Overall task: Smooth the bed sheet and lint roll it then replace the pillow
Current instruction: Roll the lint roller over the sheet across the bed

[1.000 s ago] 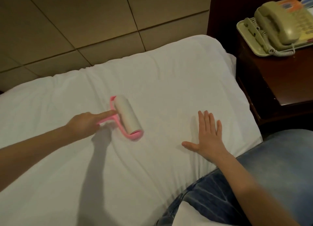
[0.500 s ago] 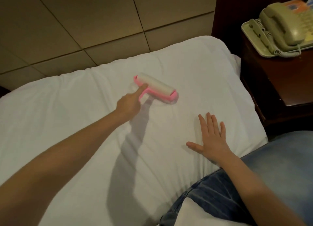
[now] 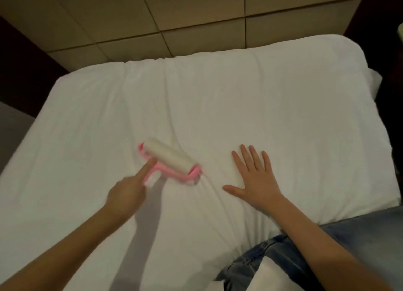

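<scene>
Reaching out past a denim-clad knee planted at near right, the right hand lies released, palm down, fingers straight and spread. It presses flat on the bed sheet, and I judge it is pinning the cloth so it does not drag with the roller. To its left, the left hand is wrapped round the pink handle of the lint roller. Its forefinger is stretched along the handle toward the drum, which I take as a way to bear down and steer. The drum lies on the sheet just left of the right hand, blurred. Soft creases fan from the knee toward the far side. I see no pillow I can be sure of; a white shape at the near edge is too cropped to name. Beyond the far edge rise tan padded panels, with dark wood at far right.
</scene>
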Tool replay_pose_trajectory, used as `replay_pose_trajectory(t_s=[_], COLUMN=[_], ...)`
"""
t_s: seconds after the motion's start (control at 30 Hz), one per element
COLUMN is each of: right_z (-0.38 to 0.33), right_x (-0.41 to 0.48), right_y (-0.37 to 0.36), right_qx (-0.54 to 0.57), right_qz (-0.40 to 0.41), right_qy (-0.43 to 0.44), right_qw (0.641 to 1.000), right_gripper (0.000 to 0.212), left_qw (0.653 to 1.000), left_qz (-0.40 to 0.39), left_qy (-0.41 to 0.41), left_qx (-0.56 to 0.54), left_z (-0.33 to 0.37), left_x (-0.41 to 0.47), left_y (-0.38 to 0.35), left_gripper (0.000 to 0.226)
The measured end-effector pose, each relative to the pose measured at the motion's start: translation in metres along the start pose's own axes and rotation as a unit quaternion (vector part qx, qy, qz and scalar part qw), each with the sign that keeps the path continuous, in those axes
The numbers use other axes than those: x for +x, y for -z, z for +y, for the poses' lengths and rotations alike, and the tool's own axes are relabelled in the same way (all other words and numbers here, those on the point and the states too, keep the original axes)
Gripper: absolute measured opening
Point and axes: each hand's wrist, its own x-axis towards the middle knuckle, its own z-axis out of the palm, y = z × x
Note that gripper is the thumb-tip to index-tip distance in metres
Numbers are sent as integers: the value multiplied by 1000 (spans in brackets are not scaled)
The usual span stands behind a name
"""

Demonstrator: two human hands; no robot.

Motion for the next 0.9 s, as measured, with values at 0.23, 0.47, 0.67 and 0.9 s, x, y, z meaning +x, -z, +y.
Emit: replay_pose_trajectory(t_s=[0.23,0.47,0.67,0.9], right_z=[5,4,3,4], right_x=[-5,-4,-4,-4], right_y=[-10,-13,-16,-19], right_qx=[1,3,-15,-21], right_qz=[41,90,122,137], right_qy=[9,-14,-14,-16], right_qw=[999,996,992,990], right_gripper=[91,79,78,76], left_qw=[995,998,996,998], left_qz=[24,-19,-64,41], left_qy=[-47,40,59,-27], left_qx=[-80,-40,22,-42], left_z=[99,31,16,100], left_x=[107,-13,-42,114], left_y=[25,-19,-9,36], left_gripper=[77,86,82,64])
